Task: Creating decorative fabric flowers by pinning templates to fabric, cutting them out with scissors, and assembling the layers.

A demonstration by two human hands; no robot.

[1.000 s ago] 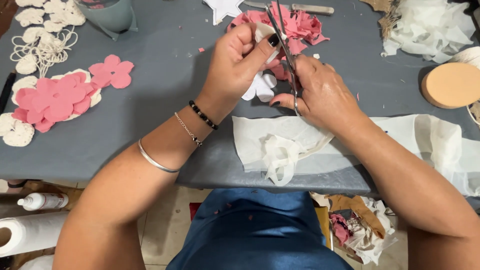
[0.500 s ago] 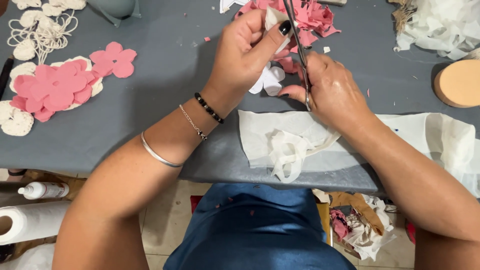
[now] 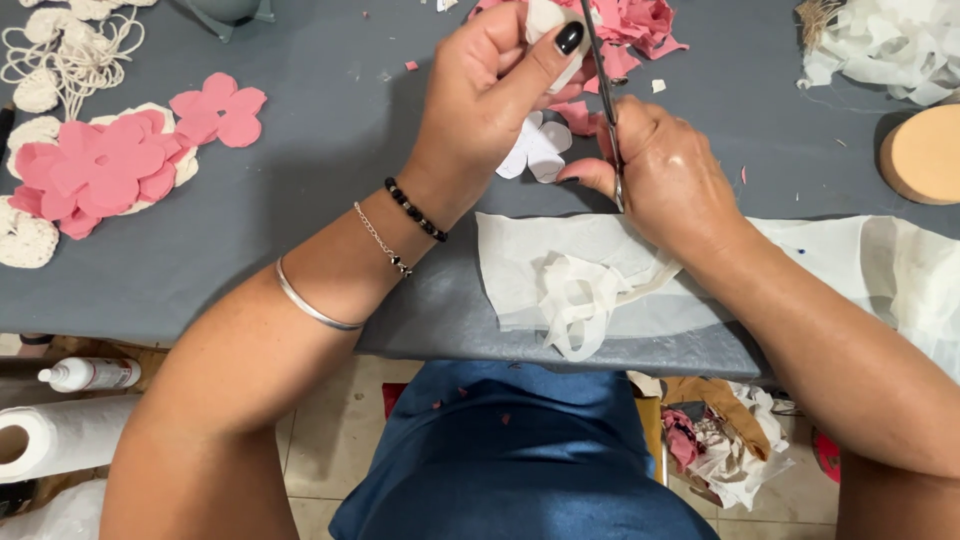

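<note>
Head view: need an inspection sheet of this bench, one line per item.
Surface: grey table, strewn with small scraps.
Job's things: white fabric piece; scissors.
Clutter: pink flower cutouts, white fabric sheet, white flower cutout, round tan disc.
Grips: left hand pinches the white fabric piece; right hand works the scissors.
Cables: nothing seen.
Surroundings: paper roll, glue bottle below.

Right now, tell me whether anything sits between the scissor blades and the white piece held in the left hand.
Nothing visible does. The left hand pinches the white piece between thumb and fingers, and the scissors in the right hand rise right beside it, with no scrap or cloth between them.
</note>
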